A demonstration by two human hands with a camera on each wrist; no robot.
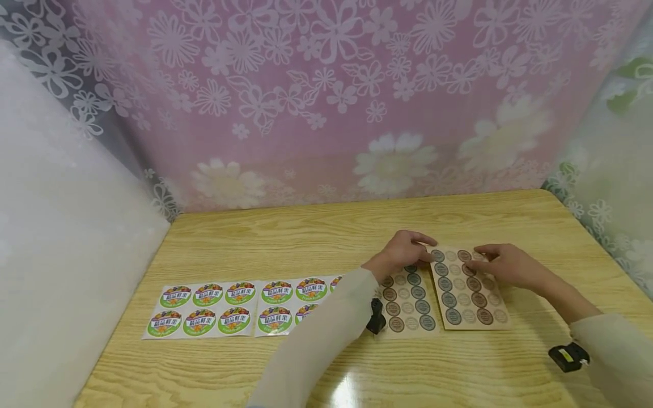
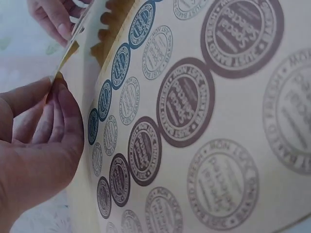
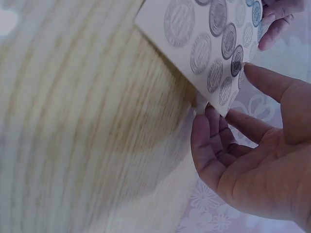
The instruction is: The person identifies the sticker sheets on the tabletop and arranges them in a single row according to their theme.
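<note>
A sheet of round stickers (image 1: 461, 292), with columns of dark blue-grey, pale and brown circles, is held by both hands at the right of the table. My left hand (image 1: 407, 249) pinches its upper left corner between thumb and fingers; the left wrist view shows this left hand (image 2: 43, 121) close up. On the upper right edge my right hand (image 1: 505, 264) grips the sheet, thumb on the printed face. In the right wrist view, the right hand's (image 3: 262, 145) other fingers curl under the raised edge. Another similar sticker sheet (image 1: 405, 309) lies just left, partly behind my left forearm.
Two sheets of colourful fruit stickers lie in a row at the left, the outer sheet (image 1: 201, 309) fully visible and the inner sheet (image 1: 278, 309) partly covered by my left sleeve. Flowered curtains (image 1: 306, 113) rise behind the wooden table (image 1: 285, 243) and along its sides.
</note>
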